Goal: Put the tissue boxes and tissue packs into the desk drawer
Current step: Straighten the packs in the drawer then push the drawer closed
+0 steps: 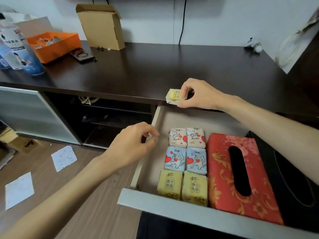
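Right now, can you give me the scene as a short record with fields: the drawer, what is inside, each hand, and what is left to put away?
drawer: open drawer, below the dark desk top
packs inside: six tissue packs, two columns, three rows
boxes inside: red tissue box right of the packs; black tissue box at far right
right hand: right hand pinching a yellow tissue pack at the desk edge
left hand: left hand empty, by the drawer's left wall
left to do: yellow pack not yet inside
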### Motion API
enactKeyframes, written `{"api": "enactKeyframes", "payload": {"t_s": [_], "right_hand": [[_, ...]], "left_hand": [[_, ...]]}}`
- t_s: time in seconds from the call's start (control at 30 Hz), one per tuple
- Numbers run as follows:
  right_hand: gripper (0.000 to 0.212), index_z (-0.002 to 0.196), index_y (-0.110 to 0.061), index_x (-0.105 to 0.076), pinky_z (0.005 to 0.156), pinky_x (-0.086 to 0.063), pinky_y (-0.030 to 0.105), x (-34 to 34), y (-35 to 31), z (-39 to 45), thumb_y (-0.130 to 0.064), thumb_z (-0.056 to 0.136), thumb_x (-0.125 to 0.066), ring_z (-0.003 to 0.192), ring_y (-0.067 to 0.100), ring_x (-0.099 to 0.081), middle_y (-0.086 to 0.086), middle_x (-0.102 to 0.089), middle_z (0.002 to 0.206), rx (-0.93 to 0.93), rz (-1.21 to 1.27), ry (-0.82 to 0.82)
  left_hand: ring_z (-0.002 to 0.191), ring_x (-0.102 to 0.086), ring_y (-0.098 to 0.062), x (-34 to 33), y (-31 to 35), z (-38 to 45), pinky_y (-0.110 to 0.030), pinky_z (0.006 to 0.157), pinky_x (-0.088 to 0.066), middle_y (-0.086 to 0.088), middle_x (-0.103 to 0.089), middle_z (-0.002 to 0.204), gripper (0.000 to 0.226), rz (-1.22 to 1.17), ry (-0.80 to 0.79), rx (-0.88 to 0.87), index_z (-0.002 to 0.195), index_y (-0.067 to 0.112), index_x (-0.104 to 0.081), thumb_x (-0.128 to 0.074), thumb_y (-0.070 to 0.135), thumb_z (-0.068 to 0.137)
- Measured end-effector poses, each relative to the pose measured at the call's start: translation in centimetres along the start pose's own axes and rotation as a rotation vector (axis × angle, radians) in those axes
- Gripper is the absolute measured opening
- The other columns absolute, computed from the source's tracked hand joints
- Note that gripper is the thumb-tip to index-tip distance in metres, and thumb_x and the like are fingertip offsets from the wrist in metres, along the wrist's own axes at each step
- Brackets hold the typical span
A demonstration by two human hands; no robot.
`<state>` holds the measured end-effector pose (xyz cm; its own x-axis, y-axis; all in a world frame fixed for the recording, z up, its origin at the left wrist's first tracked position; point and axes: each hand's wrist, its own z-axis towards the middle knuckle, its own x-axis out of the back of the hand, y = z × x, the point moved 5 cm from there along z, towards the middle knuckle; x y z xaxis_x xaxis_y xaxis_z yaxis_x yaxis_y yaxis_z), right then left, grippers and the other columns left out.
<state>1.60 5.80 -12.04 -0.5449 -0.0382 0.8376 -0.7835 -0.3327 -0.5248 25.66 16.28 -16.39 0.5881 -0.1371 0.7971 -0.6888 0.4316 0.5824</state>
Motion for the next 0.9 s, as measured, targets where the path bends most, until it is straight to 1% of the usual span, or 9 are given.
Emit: {"api": "enactKeyframes", "payload": {"t_s": [0.17, 0.3, 0.43, 0.5, 0.6, 0.7, 0.77, 0.83, 0.9], "right_hand": [[0.032, 0.083, -0.032, -0.061, 0.084, -0.048, 0.034, -2.9, -3.0, -7.2, -0.052, 0.071, -0.083, 0.099, 0.016, -0.056, -0.006, -0.058, 0.104, 0.127, -0.017, -0.014], [0.031, 0.088, -0.026, -0.064, 0.084, -0.044, 0.036, -6.2, -2.2, -9.2, -0.045, 0.075, -0.084, 0.102, 0.017, -0.052, -0.005, -0.056, 0.105, 0.098, -0.153, -0.088], [0.029, 0.090, -0.028, -0.064, 0.076, -0.037, 0.035, -7.2, -1.0, -8.6, -0.048, 0.077, -0.079, 0.103, 0.019, -0.051, -0.006, -0.053, 0.105, 0.064, -0.260, -0.159], [0.029, 0.091, -0.029, -0.064, 0.079, -0.037, 0.035, -7.3, -0.9, -8.6, -0.053, 0.079, -0.075, 0.108, 0.017, -0.049, -0.007, -0.053, 0.109, 0.048, -0.297, -0.221], [0.024, 0.094, -0.029, -0.068, 0.096, -0.040, 0.038, -6.2, -1.8, -9.3, -0.052, 0.088, -0.070, 0.122, 0.015, -0.045, -0.006, -0.054, 0.127, 0.019, -0.242, -0.227], [0.019, 0.095, -0.032, -0.068, 0.096, -0.037, 0.033, -3.8, -3.9, -12.4, -0.051, 0.093, -0.064, 0.124, 0.011, -0.047, -0.009, -0.058, 0.129, 0.036, -0.153, -0.157], [0.028, 0.100, -0.036, -0.067, 0.099, -0.038, 0.027, -2.9, -5.2, -16.2, -0.061, 0.091, -0.058, 0.124, 0.003, -0.048, -0.015, -0.059, 0.126, 0.037, -0.103, -0.183], [0.043, 0.116, -0.043, -0.062, 0.104, -0.033, 0.021, -3.2, -5.9, -21.0, -0.074, 0.088, -0.052, 0.133, -0.006, -0.039, -0.028, -0.050, 0.136, 0.015, -0.087, -0.253], [0.063, 0.136, -0.049, -0.048, 0.105, -0.030, 0.019, -4.5, -6.2, -25.9, -0.085, 0.084, -0.045, 0.143, -0.011, -0.023, -0.036, -0.030, 0.150, -0.021, -0.133, -0.277]], "left_hand": [[0.098, -0.058, -0.003, -0.8, 0.6, -4.7, -0.027, 0.075, -0.048, 0.021, -0.065, 0.102, 0.014, -0.006, -0.018, -0.032, 0.100, 0.033, -0.071, -0.060, 0.033, 0.090], [0.099, -0.055, -0.008, -0.9, 0.9, -5.8, -0.037, 0.080, -0.050, 0.018, -0.065, 0.103, 0.014, 0.029, 0.003, -0.070, 0.102, 0.030, -0.071, -0.062, 0.027, 0.092], [0.103, -0.053, -0.007, -1.4, 0.7, -6.5, -0.037, 0.083, -0.049, 0.018, -0.062, 0.107, 0.015, 0.075, 0.017, -0.093, 0.104, 0.030, -0.070, -0.062, 0.029, 0.092], [0.105, -0.051, -0.006, -1.7, 0.6, -6.8, -0.037, 0.084, -0.049, 0.017, -0.061, 0.109, 0.015, 0.109, 0.020, -0.105, 0.104, 0.028, -0.071, -0.062, 0.029, 0.092], [0.109, -0.049, -0.004, -1.7, 0.9, -7.3, -0.035, 0.089, -0.048, 0.017, -0.060, 0.113, 0.019, 0.099, 0.018, -0.141, 0.106, 0.026, -0.071, -0.061, 0.035, 0.093], [0.128, -0.040, -0.002, -2.2, 1.1, -8.5, -0.035, 0.095, -0.047, 0.020, -0.051, 0.130, 0.049, 0.056, -0.086, -0.156, 0.117, 0.033, -0.065, -0.048, 0.069, 0.089], [0.142, -0.024, 0.000, -2.8, 1.2, -9.6, -0.041, 0.097, -0.048, 0.021, -0.042, 0.142, 0.066, 0.081, -0.154, -0.151, 0.126, 0.039, -0.057, -0.045, 0.083, 0.080], [0.148, -0.013, 0.001, -3.1, 1.3, -10.2, -0.046, 0.100, -0.048, 0.019, -0.037, 0.149, 0.079, 0.137, -0.184, -0.153, 0.132, 0.038, -0.054, -0.048, 0.089, 0.073], [0.149, -0.011, -0.002, -3.2, 1.5, -10.3, -0.049, 0.101, -0.048, 0.016, -0.035, 0.153, 0.090, 0.181, -0.197, -0.165, 0.135, 0.035, -0.053, -0.051, 0.092, 0.066]]}}
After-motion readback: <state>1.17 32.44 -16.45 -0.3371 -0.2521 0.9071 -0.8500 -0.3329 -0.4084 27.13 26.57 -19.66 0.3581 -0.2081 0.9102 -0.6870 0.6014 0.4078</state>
